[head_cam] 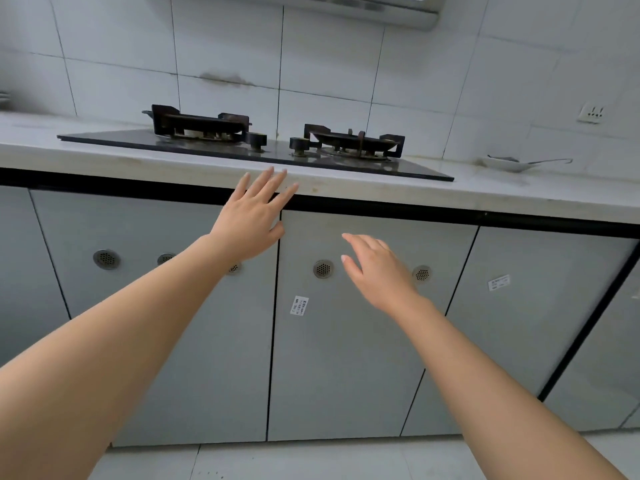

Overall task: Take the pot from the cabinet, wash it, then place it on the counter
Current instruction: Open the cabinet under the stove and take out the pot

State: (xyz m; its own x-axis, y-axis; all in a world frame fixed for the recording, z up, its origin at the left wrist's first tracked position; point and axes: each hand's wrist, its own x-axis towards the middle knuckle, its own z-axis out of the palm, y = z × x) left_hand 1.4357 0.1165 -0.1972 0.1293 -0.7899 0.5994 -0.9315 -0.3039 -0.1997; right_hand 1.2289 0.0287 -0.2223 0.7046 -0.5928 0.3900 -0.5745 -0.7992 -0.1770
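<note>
Opening step, cabinet doors shut mid-frame, pot unseen, presumably inside; left hand spread wide, empty, at the counter edge by the door seam, right hand loosely open, empty, lower right; next, likely hooking a door edge and pulling.

I see the closed cabinet doors blocking entry; counter edge overhangs at twelve o'clock. Stove fills its middle; bare stretch at ten o'clock, dish at two.

Home kitchen, seemingly: gas hob, tiled wall, cabinets.
</note>
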